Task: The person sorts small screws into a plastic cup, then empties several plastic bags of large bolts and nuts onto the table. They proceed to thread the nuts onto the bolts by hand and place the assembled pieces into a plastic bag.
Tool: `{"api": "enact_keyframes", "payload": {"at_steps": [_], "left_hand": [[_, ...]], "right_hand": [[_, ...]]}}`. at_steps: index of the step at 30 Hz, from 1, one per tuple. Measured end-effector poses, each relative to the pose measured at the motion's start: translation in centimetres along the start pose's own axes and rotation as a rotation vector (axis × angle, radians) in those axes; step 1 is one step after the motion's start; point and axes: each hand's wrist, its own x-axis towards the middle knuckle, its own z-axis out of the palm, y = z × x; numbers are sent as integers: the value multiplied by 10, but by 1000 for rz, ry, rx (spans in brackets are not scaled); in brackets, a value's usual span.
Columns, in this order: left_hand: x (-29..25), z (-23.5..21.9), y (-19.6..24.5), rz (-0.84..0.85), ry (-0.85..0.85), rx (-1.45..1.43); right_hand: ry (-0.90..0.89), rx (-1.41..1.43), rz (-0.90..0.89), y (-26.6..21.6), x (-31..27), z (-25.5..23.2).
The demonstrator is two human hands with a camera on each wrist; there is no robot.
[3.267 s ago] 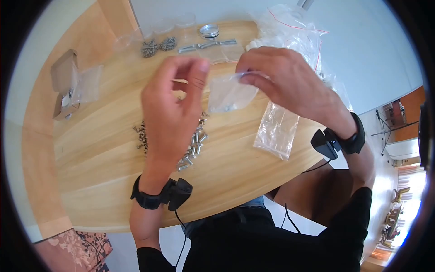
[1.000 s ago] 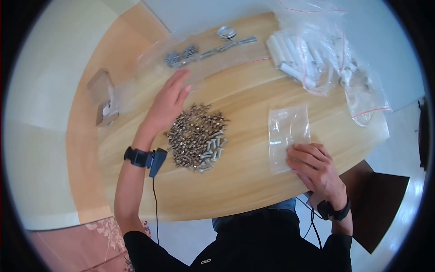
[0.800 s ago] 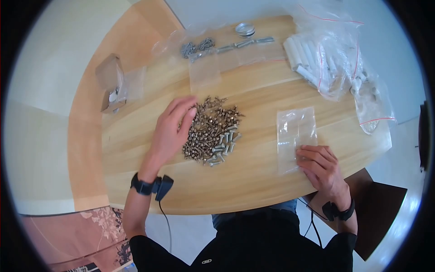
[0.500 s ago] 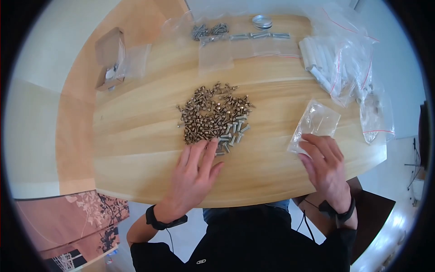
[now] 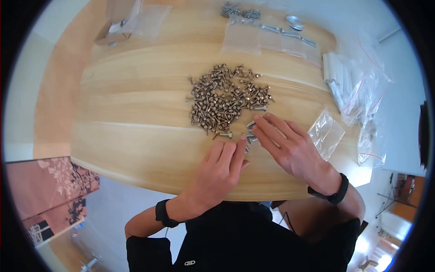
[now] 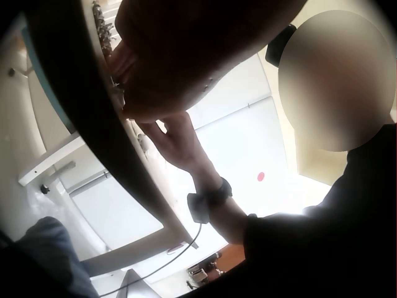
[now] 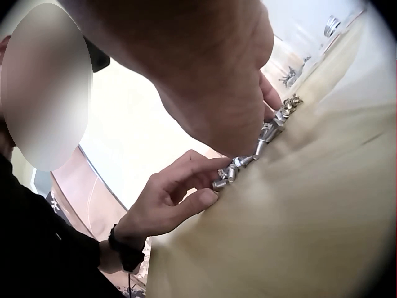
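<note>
A wide pile of small bronze-coloured screws (image 5: 217, 106) lies on the wooden table. At its near right edge is a small group of larger silver hex bolts (image 5: 250, 138), partly hidden under my fingers. My left hand (image 5: 217, 167) touches these bolts with extended fingertips from the near side. From the right, my right hand (image 5: 290, 147) reaches over them, fingers lying loosely straight. One silver bolt (image 5: 224, 134) sits against the screws left of the group, another (image 5: 259, 108) beyond it. The right wrist view shows the silver bolts (image 7: 267, 136) between both hands, flat on the tabletop.
A clear plastic bag (image 5: 328, 131) lies right of my right hand. Bags of white tubes (image 5: 335, 75) fill the right side. Along the back are small bags with long bolts (image 5: 283, 32), metal rings (image 5: 294, 22) and screw heaps (image 5: 250, 14). An opened cardboard box (image 5: 106, 38) stands back left.
My right hand has left the clear bag and moved left to the silver bolts. My left hand came from beyond the pile to its near edge. Some silver bolts now lie apart from the screws.
</note>
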Motion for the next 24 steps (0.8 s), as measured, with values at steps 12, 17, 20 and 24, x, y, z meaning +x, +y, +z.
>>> {"api": "enact_keyframes", "payload": {"at_steps": [12, 17, 20, 24], "left_hand": [[20, 21, 25, -113, 21, -3], [-2, 12, 26, -103, 62, 3], [-1, 3, 25, -128, -2, 58], [5, -14, 16, -118, 37, 168]], "right_hand": [[0, 118, 39, 14, 1, 4], [-19, 109, 40, 3, -18, -9], [-50, 104, 243, -3, -36, -19], [-25, 186, 337, -5, -40, -23]]}}
